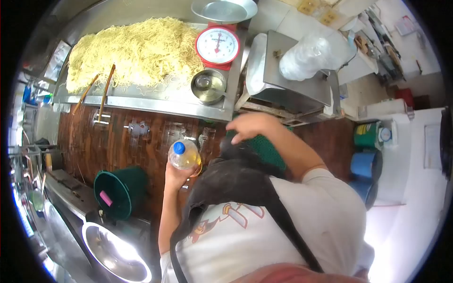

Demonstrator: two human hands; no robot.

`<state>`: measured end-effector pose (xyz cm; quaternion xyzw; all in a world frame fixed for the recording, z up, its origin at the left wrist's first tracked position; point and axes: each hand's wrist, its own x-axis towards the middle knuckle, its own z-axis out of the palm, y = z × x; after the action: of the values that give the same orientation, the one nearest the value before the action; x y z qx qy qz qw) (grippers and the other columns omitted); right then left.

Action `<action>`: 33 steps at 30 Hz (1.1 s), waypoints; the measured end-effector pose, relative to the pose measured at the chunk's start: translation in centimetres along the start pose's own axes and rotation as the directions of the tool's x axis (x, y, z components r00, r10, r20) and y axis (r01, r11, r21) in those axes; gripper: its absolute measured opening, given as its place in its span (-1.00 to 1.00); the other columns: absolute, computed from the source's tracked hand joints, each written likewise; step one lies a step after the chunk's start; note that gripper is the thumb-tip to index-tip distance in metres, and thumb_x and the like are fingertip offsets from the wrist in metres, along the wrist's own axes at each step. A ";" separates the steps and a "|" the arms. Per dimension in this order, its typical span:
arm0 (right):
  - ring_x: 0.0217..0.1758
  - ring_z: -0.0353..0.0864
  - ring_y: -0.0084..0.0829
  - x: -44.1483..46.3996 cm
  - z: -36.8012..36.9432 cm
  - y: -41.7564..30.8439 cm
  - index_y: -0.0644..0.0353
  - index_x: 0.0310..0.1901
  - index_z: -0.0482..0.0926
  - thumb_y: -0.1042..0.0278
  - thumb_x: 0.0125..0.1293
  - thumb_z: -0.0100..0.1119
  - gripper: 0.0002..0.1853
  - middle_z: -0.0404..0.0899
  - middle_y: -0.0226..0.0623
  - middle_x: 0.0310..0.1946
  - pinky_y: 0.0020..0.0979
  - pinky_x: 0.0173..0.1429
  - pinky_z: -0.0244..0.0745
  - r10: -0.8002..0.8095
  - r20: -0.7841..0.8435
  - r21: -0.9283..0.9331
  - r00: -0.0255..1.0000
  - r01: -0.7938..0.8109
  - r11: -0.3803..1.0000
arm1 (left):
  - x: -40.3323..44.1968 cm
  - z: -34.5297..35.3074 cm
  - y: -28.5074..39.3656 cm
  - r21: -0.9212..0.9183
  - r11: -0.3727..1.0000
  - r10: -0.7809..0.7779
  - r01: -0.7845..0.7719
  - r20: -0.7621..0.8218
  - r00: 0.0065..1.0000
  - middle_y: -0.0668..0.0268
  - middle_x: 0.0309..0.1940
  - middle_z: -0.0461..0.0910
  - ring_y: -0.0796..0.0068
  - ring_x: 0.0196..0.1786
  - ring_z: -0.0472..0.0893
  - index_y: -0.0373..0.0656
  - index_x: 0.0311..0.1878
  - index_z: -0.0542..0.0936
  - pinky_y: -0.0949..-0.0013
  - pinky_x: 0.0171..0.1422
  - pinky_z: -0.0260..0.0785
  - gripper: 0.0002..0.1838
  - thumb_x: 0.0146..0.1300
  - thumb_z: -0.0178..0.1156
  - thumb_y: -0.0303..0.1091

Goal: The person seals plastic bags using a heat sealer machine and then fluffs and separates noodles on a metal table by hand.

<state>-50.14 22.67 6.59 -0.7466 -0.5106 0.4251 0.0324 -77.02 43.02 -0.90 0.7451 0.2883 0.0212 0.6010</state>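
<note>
My left hand (175,178) is wrapped round a clear plastic bottle (188,159) with a blue cap and yellow liquid in it. The bottle is upright in front of my dark apron (231,184). Near the front edge of the steel counter (165,104), my right hand (249,125) hovers with nothing in it, its fingers loosely bent and apart. A metal pot (208,87) with some liquid and a small round thing inside sits on the counter, beside a large heap of yellow noodles (137,52). Two wooden sticks (107,89) lean from the heap over the edge.
Behind the pot stands a red dial scale (218,45) with a metal pan (224,10) on top. To the right, a steel box (302,89) carries a plastic-wrapped bundle (306,56). A green bucket (120,192) and a steel basin (116,252) are at the lower left.
</note>
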 end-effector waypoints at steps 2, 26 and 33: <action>0.27 0.52 0.00 2.2 1.5 -2.5 0.16 0.36 0.39 0.03 0.30 0.31 -0.33 0.55 0.02 0.18 -0.10 0.30 0.43 0.036 0.113 0.081 0.993 -0.045 0.996 | 0.7 -2.8 -1.5 0.012 1.000 -0.003 0.003 0.006 1.000 0.14 0.11 0.62 0.30 0.17 0.61 -0.26 0.25 0.45 0.23 0.30 0.44 -0.13 -0.18 0.62 -0.27; 0.39 0.42 0.00 50.0 -10.3 -37.6 0.18 0.38 0.38 0.06 0.36 0.24 -0.37 0.46 0.03 0.30 -0.10 0.42 0.34 -0.565 0.429 -0.140 0.705 0.669 0.729 | 6.2 -41.2 -13.5 -0.263 0.962 -0.242 0.073 -0.698 0.674 0.26 0.11 0.62 0.33 0.18 0.61 -0.17 0.23 0.49 0.24 0.34 0.42 -0.25 -0.15 0.53 -0.45; 0.22 0.53 0.02 59.5 -14.2 -44.7 0.22 0.34 0.40 0.10 0.38 0.23 -0.41 0.54 -0.02 0.16 -0.14 0.31 0.43 -0.490 0.276 -0.163 0.827 0.543 0.824 | 11.4 -57.9 -15.5 -0.056 0.997 -0.079 0.058 -0.554 0.829 0.14 0.10 0.62 0.25 0.17 0.62 -0.20 0.29 0.40 0.23 0.31 0.43 -0.09 -0.19 0.63 -0.26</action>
<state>-66.55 96.49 1.35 -0.5255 -0.7414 0.4173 0.0014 -95.72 101.07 -2.49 0.6847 0.4764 0.2205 0.5055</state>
